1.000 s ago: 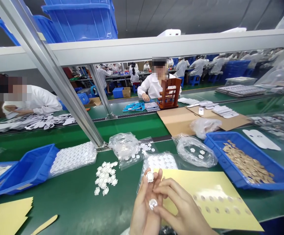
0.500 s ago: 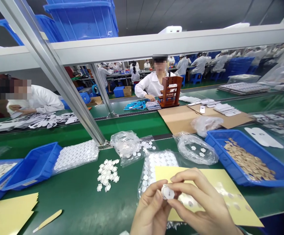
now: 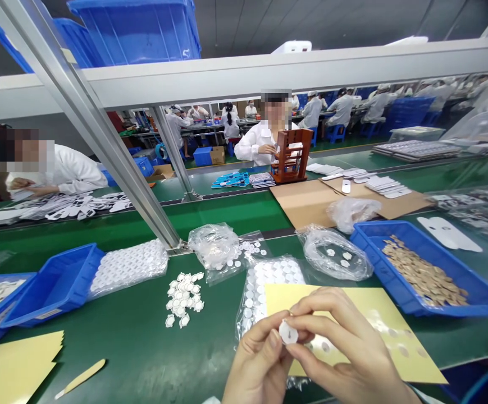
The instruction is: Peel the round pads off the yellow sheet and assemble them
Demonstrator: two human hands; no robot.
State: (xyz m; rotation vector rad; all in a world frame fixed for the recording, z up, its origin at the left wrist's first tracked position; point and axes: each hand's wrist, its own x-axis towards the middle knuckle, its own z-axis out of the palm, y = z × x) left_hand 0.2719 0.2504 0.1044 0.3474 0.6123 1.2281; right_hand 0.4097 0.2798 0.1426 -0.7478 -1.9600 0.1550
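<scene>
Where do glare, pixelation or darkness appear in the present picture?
Head view: glare whitens part of the yellow sheet beside the right hand; head view: two co-workers have pixelated faces; head view: the top right corner is dark.

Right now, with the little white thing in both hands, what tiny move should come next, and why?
Perhaps a gentle squeeze of the small white piece: the left hand holds it from one side and the right hand pinches it from the other, so a light press looks easy without letting go.
</scene>
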